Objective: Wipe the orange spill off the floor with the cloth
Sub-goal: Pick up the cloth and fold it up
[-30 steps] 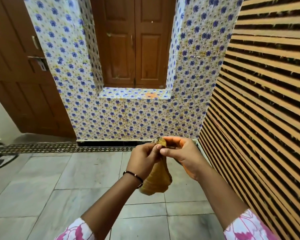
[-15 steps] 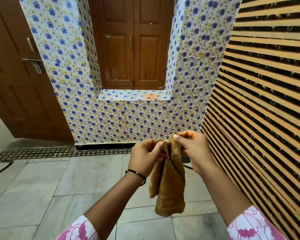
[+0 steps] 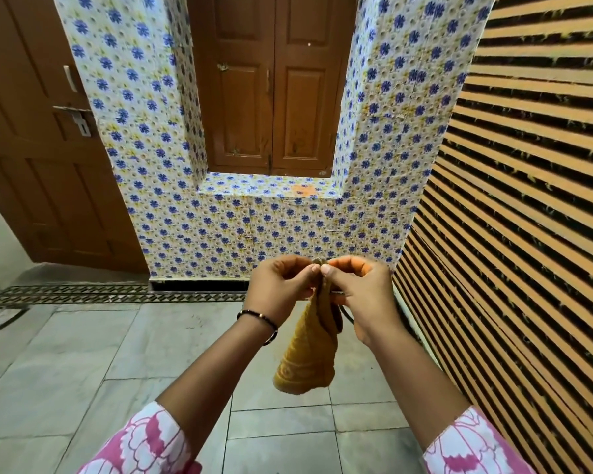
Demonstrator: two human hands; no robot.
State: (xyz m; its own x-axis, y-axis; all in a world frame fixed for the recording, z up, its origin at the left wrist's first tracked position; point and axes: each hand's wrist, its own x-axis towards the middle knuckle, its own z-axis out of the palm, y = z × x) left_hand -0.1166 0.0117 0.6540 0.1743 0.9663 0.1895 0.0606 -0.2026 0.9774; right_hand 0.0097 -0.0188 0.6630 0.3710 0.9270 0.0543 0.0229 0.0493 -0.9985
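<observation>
Nearest the camera, two forearms in pink-and-white floral sleeves [image 3: 141, 443] extend forward over the grey marble-tile floor [image 3: 83, 364]. The left hand [image 3: 278, 289] and right hand [image 3: 363, 292] meet at chest height, fingers curled, each pinching the top edge of the mustard-yellow terry cloth [image 3: 305, 367], which hangs folded below them, clear of the floor. No spill is visible on the floor tiles shown; an orange patch [image 3: 303, 190] lies farther off on the blue-flowered tiled ledge [image 3: 254, 186] below the brown wooden shutters [image 3: 271, 97]. Recommended procedure: fold the cloth into a flat pad, keep a firm grip, locate the spill, then wipe inward from its edges to avoid spreading
</observation>
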